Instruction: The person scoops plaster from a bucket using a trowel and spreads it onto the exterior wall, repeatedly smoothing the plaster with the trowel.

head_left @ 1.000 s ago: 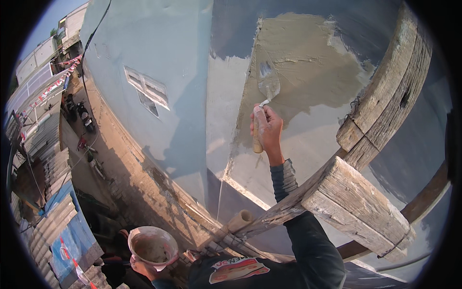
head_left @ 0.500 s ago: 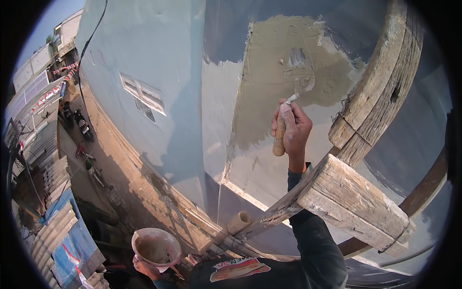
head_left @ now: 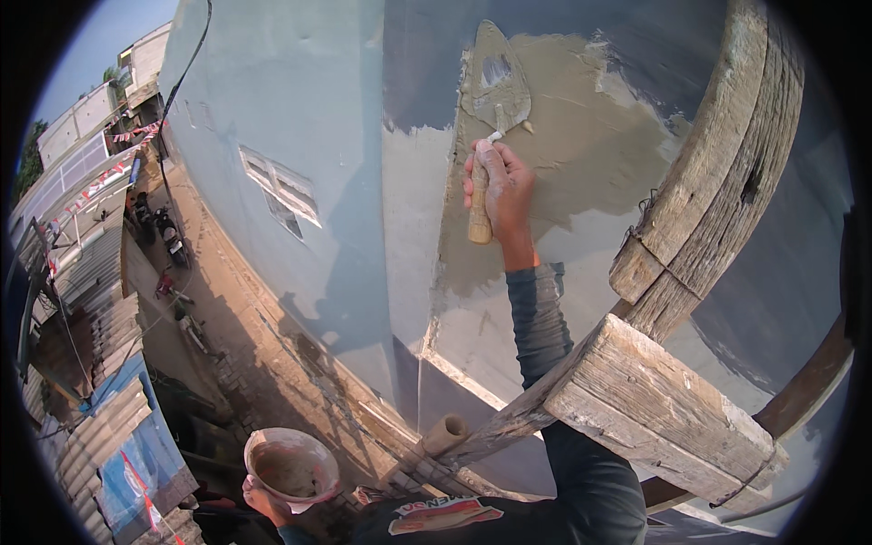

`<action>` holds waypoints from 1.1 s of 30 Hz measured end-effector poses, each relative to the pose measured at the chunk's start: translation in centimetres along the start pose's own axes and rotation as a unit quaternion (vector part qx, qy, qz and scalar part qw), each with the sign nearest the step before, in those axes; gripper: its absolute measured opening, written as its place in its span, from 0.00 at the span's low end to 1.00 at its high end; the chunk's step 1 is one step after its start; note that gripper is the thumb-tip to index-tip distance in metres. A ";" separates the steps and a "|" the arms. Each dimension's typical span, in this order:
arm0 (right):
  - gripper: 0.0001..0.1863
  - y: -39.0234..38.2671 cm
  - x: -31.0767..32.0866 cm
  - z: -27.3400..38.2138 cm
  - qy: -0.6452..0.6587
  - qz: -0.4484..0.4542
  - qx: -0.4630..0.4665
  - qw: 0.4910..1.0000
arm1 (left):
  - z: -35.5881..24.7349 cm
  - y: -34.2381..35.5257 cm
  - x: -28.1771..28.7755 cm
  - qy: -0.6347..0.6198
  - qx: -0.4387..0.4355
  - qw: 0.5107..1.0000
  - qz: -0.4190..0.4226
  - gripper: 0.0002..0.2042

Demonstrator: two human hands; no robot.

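My right hand (head_left: 505, 186) grips the wooden handle of a trowel (head_left: 498, 86), its thumb along the handle. The pointed, mortar-smeared blade lies against the wall near the upper left edge of a patch of wet grey-brown mortar (head_left: 581, 136). A small lump of mortar sticks out beside the blade. Low on the left, my left hand (head_left: 263, 501) holds a round bucket (head_left: 292, 465) by its side. Mortar (head_left: 286, 474) lies in the bottom of the bucket, and its rim is crusted. The bucket hides part of the left hand's fingers.
Weathered timber beams (head_left: 668, 404) tied with wire stand close on my right. A bamboo pole end (head_left: 448, 434) juts up near my body. Far below on the left run a paved alley (head_left: 232, 336) with parked motorbikes (head_left: 171, 238) and corrugated roofs (head_left: 100, 436). A black cable (head_left: 173, 91) hangs there.
My right hand has moved up and to the left with the trowel, bringing the blade to the mortar patch's upper left edge. My left hand and the bucket stay almost where they were.
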State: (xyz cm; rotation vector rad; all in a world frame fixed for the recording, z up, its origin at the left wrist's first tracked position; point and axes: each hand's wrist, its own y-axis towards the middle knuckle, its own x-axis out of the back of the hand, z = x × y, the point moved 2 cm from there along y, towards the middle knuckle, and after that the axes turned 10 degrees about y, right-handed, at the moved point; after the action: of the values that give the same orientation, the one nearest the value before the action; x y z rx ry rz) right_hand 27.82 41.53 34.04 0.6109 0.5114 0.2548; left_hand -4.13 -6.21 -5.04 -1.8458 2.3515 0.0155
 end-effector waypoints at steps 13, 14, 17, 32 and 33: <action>0.14 -6.6 2.5 5.8 -0.026 -0.049 0.059 0.997 | 1.3 -0.5 3.3 0.007 0.014 0.998 -0.060 0.09; 0.13 -6.7 1.9 4.1 -0.039 -0.040 0.025 0.998 | 1.7 -0.5 3.5 0.007 0.014 0.998 -0.061 0.09; 0.13 -6.3 0.4 0.7 -0.055 -0.023 -0.014 0.998 | 2.4 -0.6 4.0 -0.006 -0.011 0.999 -0.046 0.09; 0.15 -5.3 0.3 -1.4 -0.076 -0.075 -0.007 0.994 | 3.0 -1.3 5.4 -0.016 0.044 0.997 -0.058 0.09; 0.15 -5.6 1.4 0.0 -0.078 -0.089 -0.002 0.993 | 2.8 -1.7 4.4 -0.023 0.041 0.997 -0.067 0.10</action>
State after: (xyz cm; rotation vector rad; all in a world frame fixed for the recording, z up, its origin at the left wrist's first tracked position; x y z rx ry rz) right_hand 29.42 37.65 30.16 0.5725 0.4108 0.0393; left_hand -3.16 -10.62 -8.23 -1.9366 2.1609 -0.0540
